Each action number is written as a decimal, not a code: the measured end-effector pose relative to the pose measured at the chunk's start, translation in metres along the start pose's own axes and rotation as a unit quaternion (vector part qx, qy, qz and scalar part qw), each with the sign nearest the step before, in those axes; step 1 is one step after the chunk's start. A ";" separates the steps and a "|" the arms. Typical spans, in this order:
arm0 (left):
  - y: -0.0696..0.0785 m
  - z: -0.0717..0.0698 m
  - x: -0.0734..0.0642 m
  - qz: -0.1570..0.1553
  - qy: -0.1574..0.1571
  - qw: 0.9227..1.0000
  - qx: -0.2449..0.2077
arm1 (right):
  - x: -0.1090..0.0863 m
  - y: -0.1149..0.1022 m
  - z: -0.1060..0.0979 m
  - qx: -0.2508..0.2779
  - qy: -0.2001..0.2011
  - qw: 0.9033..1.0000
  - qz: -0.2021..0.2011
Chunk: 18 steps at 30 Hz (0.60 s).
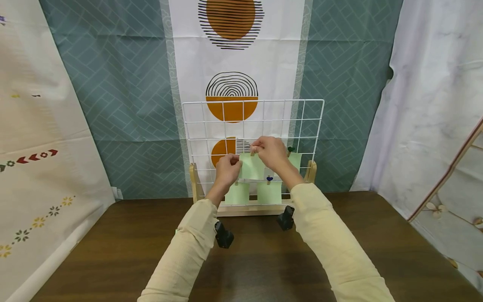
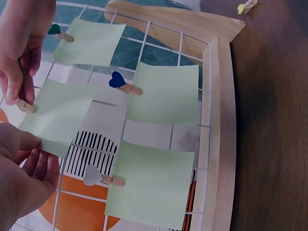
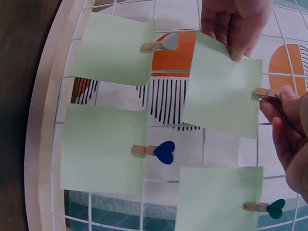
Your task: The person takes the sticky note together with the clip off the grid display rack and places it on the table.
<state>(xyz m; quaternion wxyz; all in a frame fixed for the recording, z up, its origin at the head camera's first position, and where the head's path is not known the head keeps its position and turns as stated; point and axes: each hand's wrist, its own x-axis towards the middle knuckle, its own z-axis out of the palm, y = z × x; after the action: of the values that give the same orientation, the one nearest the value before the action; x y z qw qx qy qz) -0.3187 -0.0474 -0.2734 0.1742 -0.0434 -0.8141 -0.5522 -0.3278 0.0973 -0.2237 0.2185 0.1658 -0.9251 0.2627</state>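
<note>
held note (image 1: 252,167): pale green sheet, upper row, in front of the white wire grid (image 1: 271,100), between both hands. going left to right:

left hand (image 1: 228,169): thumb and fingers pinching the held note's left edge, probably so the sheet hangs square and doesn't swing. below it, lower left note (image 1: 237,195) on a pale heart pin (image 2: 93,175), clipped at the top edge so the paper drops straight.

clothespin (image 3: 264,93): over the held note's top edge. right hand (image 1: 271,152) pinches its tail end, thumb against finger, presumably to control where it bites. whether a wire is caught too, can't tell.

lower right note (image 1: 269,194): blue heart pin (image 1: 269,179), same top-edge clip. upper right note (image 1: 295,160): green heart pin (image 1: 290,149), partly behind the right wrist in head view. gaps between sheets look deliberate, nothing overlaps.

wooden stand (image 1: 249,211) props the grid upright, which leaves both hands for paper and pin. loose yellow-headed pin (image 2: 247,6) lies on the dark table (image 1: 113,251), near the stand's right end.
</note>
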 end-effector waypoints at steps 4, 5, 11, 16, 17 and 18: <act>0.000 -0.001 -0.001 0.003 0.002 1.000 0.004 | 0.000 -0.002 -0.004 0.014 -0.001 1.000 0.000; -0.001 -0.002 -0.001 0.004 0.002 1.000 0.004 | 0.000 -0.002 -0.005 0.021 -0.004 1.000 0.000; -0.005 -0.005 -0.004 -0.001 -0.003 1.000 -0.006 | -0.002 -0.002 -0.008 0.047 -0.028 0.998 0.007; -0.012 -0.007 -0.007 -0.007 -0.004 1.000 -0.015 | -0.007 0.004 -0.007 0.075 -0.031 0.997 0.007; -0.013 -0.008 -0.008 -0.007 -0.004 1.000 -0.015 | -0.008 0.005 -0.007 0.082 -0.031 0.996 0.006; -0.014 -0.009 -0.008 -0.007 -0.003 1.000 -0.016 | -0.009 0.006 -0.007 0.090 -0.031 0.995 0.004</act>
<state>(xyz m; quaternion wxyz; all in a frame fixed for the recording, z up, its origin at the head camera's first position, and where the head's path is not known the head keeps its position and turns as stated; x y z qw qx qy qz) -0.3131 -0.0596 -0.2853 0.1670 -0.0425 -0.8058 -0.5666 -0.3204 0.1083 -0.2255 0.1733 0.1894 -0.9044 0.3409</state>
